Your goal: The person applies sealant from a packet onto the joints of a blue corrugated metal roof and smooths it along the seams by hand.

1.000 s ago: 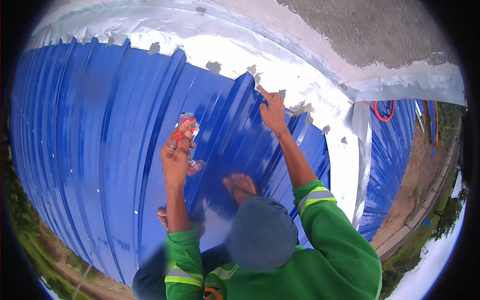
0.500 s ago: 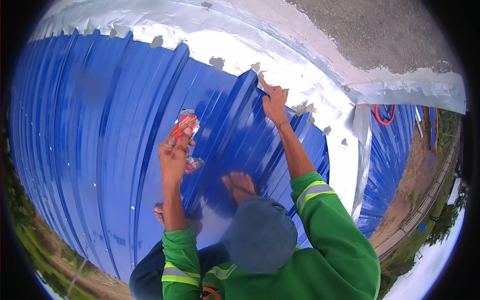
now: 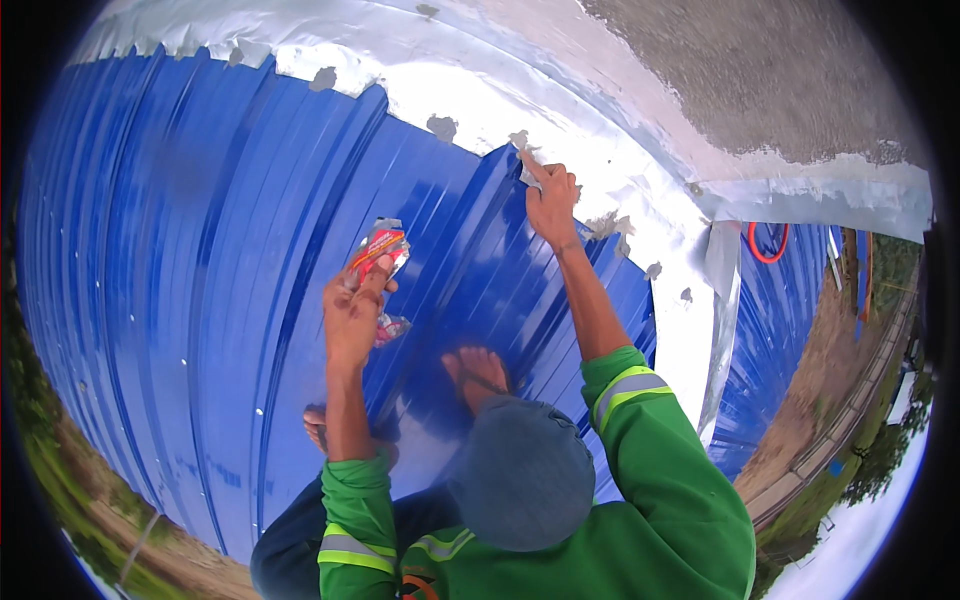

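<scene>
My left hand (image 3: 350,312) grips a crumpled red and silver foil packet (image 3: 384,243) above the blue ribbed roof sheet (image 3: 235,290). Further right and forward, my right hand (image 3: 552,208) has its index finger stretched out, the other fingers partly bent. That fingertip touches the ragged edge of the silver-white flashing (image 3: 600,150), at the end of a raised rib, beside a grey sealant patch (image 3: 519,139). Nothing shows in the right hand. A second crumpled red and silver wrapper (image 3: 391,328) lies on the roof sheet just beside my left wrist.
Grey patches dot the flashing, such as one patch (image 3: 441,128) left of my right hand. A rough grey wall (image 3: 760,70) rises beyond. My bare foot (image 3: 476,372) is on the sheet. At the right, a red ring (image 3: 768,243) lies on another blue roof section.
The view has shifted slightly. My left hand and the packet sit a little further right in the picture; my right fingertip stays at the flashing edge.
</scene>
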Action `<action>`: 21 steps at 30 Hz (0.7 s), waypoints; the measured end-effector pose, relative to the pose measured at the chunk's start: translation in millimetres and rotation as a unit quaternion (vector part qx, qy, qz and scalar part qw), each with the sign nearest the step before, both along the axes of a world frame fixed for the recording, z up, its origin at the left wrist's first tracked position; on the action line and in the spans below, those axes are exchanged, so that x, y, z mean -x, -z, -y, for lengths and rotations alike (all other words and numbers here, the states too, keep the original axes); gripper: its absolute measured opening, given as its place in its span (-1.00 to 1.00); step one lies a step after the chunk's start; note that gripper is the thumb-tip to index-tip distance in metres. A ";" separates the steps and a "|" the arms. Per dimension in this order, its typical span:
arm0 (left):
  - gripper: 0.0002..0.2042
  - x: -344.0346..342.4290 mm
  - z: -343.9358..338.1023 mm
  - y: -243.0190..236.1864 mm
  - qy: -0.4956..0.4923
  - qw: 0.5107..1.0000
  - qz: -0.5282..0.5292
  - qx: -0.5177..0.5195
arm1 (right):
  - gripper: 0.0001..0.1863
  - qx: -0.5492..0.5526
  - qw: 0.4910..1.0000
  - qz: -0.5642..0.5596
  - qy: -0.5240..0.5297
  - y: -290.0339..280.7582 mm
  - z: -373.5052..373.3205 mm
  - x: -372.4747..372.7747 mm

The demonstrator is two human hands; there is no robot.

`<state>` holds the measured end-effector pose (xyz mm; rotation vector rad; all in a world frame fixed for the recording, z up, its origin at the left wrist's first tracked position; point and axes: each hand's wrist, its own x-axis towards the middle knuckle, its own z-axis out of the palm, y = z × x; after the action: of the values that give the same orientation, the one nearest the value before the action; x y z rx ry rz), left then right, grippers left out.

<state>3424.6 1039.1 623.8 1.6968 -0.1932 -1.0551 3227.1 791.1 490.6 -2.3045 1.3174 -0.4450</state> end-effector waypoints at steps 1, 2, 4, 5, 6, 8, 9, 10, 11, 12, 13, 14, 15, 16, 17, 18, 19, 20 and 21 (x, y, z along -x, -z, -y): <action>-0.69 -0.3 -0.1 0.2 0.010 1.000 0.011 -0.011 | -0.36 0.012 1.000 0.005 -0.004 -2.5 3.5 -3.2; -0.69 -0.4 -0.3 0.3 0.019 0.999 0.020 -0.023 | -0.36 0.026 0.999 -0.013 -0.021 -4.8 7.2 -6.1; -0.70 -1.1 -0.5 0.8 0.023 0.999 0.019 -0.015 | -0.36 0.040 0.997 -0.037 -0.046 -9.1 14.8 -10.7; -0.70 -0.8 -0.8 1.0 0.029 0.999 0.027 -0.031 | -0.35 0.046 0.996 -0.050 -0.061 -11.5 19.3 -11.6; -0.70 -0.1 -1.4 1.0 0.024 1.000 0.016 -0.007 | -0.34 0.042 0.994 -0.068 -0.077 -13.5 22.7 -11.7; -0.75 0.3 -2.0 0.6 0.023 0.999 0.023 0.019 | -0.32 0.049 0.992 -0.081 -0.086 -16.0 28.5 -12.7; -0.75 0.8 -2.0 0.4 0.022 1.000 0.012 0.014 | -0.31 0.038 0.991 -0.092 -0.092 -16.3 30.4 -13.2; -0.73 1.4 -2.3 0.0 0.021 1.000 0.012 0.017 | -0.31 0.044 0.990 -0.097 -0.093 -15.8 31.2 -13.6; -0.71 1.8 -2.7 -0.6 0.017 1.000 0.018 0.015 | -0.30 0.042 0.989 -0.099 -0.099 -14.7 31.8 -14.4; -0.71 2.4 -3.4 -1.1 0.019 1.000 0.010 0.020 | -0.29 0.028 0.988 -0.105 -0.105 -13.2 31.9 -14.9; -0.70 3.1 -4.1 -1.6 0.016 1.000 0.012 0.015 | -0.29 0.040 0.988 -0.101 -0.107 -11.4 32.3 -15.8; -0.70 3.3 -5.0 -2.1 0.010 1.000 0.019 0.007 | -0.29 0.045 0.988 -0.101 -0.105 -9.3 32.6 -16.5; -0.70 2.9 -6.3 -2.5 0.011 1.000 0.013 0.008 | -0.28 0.034 0.988 -0.111 -0.101 -7.2 32.7 -17.0; -0.70 2.2 -7.6 -3.0 0.010 1.000 0.011 0.008 | -0.28 0.048 0.988 -0.102 -0.104 -5.3 32.9 -17.4; -0.69 1.6 -8.6 -3.2 0.006 1.000 0.013 0.002 | -0.28 0.038 0.989 -0.100 -0.100 -3.5 33.6 -17.0; -0.69 0.6 -9.4 -3.4 0.009 1.000 0.009 0.008 | -0.27 0.023 0.990 -0.098 -0.101 -2.2 34.5 -16.6; -0.69 -0.7 -10.4 -3.7 0.011 1.000 0.004 0.002 | -0.27 0.028 0.990 -0.098 -0.097 -0.7 35.1 -16.1; -0.68 -2.0 -11.1 -4.1 0.008 1.000 0.004 -0.011 | -0.26 0.018 0.991 -0.098 -0.086 0.6 35.6 -16.0; -0.68 -2.5 -11.7 -4.5 0.013 1.000 0.000 -0.005 | -0.26 -0.005 0.991 -0.107 -0.074 1.7 35.5 -16.2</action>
<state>3427.1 1050.7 628.3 1.7073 -0.2119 -1.0761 3243.3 755.6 488.9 -2.4755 1.2290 -0.1449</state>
